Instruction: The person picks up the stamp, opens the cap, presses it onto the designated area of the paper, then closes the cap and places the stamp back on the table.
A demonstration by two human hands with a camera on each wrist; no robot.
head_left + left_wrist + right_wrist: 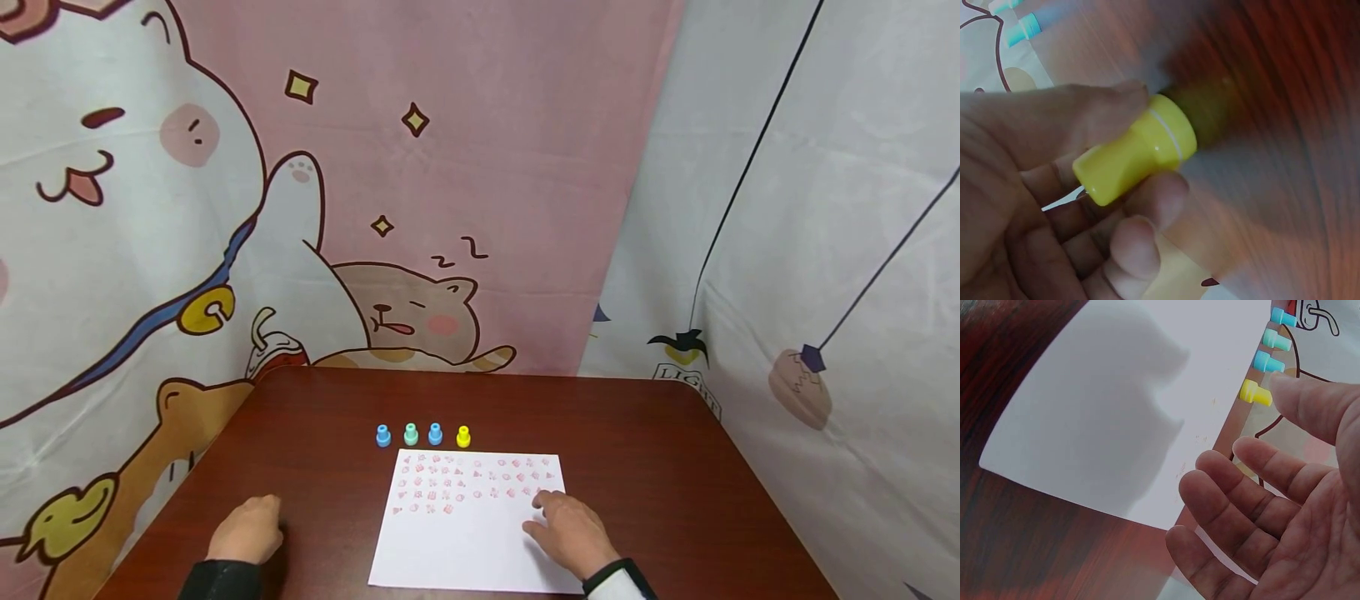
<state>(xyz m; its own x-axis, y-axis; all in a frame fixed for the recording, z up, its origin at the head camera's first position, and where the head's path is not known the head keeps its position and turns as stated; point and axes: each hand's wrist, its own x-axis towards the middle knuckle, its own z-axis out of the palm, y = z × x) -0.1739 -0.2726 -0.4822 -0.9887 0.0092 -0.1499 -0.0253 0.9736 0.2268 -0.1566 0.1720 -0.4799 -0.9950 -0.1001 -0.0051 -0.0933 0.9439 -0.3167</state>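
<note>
In the left wrist view my left hand pinches a small yellow stamp between thumb and fingers, its wide capped end pointing out over the brown table. From the head view this hand sits left of the white paper, and the stamp is hidden under it. My right hand hovers over the paper's right side with fingers spread and loosely bent, holding nothing. Rows of small red prints cover the upper part of the sheet; its lower part is blank.
Behind the paper's far edge several stamps stand in a row: a blue one, a green one, another blue one and a yellow one. A cartoon-printed cloth hangs beyond the brown table.
</note>
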